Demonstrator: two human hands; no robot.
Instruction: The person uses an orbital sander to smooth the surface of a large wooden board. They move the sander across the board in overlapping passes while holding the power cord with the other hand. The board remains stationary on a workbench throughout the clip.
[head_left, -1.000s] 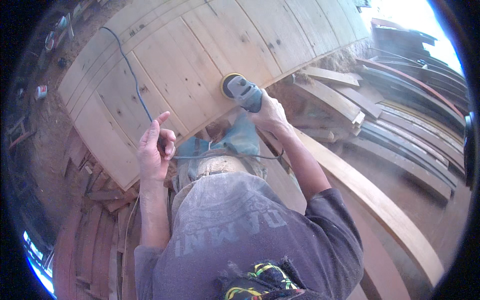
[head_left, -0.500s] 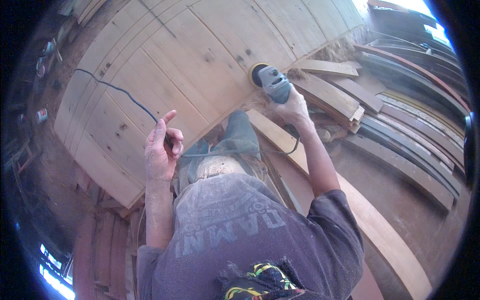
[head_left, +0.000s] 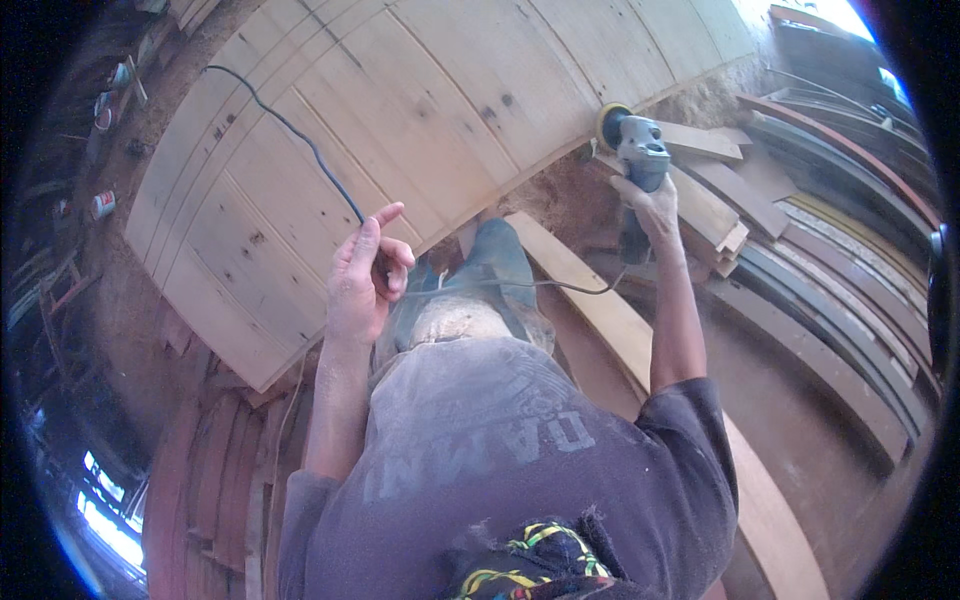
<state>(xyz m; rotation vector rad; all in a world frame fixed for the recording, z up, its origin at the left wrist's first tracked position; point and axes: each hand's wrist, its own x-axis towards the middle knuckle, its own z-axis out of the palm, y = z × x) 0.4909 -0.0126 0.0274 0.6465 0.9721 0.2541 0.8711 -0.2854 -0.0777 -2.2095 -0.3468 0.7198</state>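
Right hand point(head_left: 655, 204) around grey disc sander point(head_left: 642, 150), left hand point(head_left: 362, 278) around dark cord point(head_left: 290, 124)

- A woodworking workshop, by its timber, dust and tool.
- A broad panel of pale planks point(head_left: 420, 140) spans the upper middle of the frame.
- A handheld power sander point(head_left: 642, 150) with a round disc shows right of centre.
- Long boards point(head_left: 830, 270) lie stacked at right, reddish-brown ones point(head_left: 205, 480) at lower left.
- Sawdust point(head_left: 705, 100) gathers along the panel's edge, upper right.
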